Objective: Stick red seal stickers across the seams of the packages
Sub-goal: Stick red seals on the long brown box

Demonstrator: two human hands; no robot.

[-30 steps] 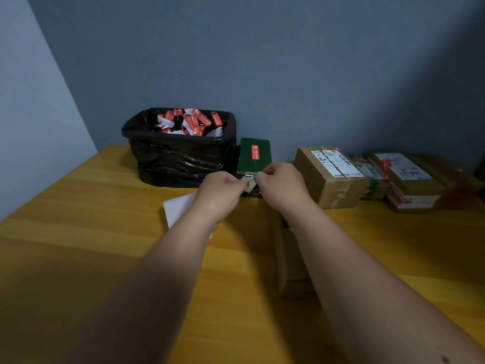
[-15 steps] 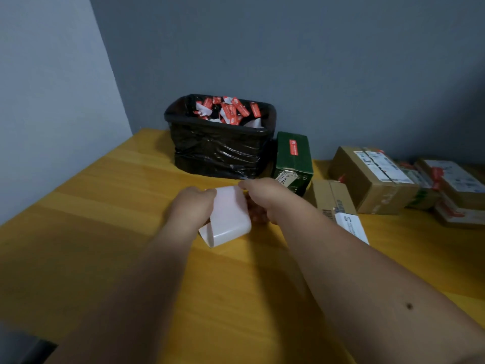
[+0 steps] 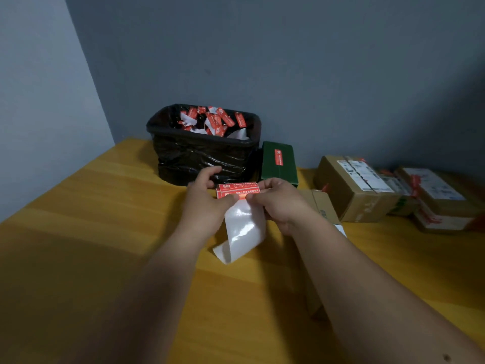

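Head view: left hand (image 3: 207, 203) and right hand (image 3: 278, 203) both pinch the sticker strip (image 3: 237, 190) mid-table, backing (image 3: 242, 229) curling toward six o'clock. Risk: the peeled sticker folds onto itself. The unsealed box (image 3: 319, 206) waits at three o'clock, just beside the right hand.

The wooden surface (image 3: 105, 232) carries a black bin (image 3: 202, 156) beyond the left grip (image 3: 204, 203), and a green box (image 3: 278, 161) and brown packages (image 3: 354, 190) beyond the right grip (image 3: 280, 203).

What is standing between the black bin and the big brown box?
In the head view, a green box bearing one red sticker stands between the black bin and the brown box.
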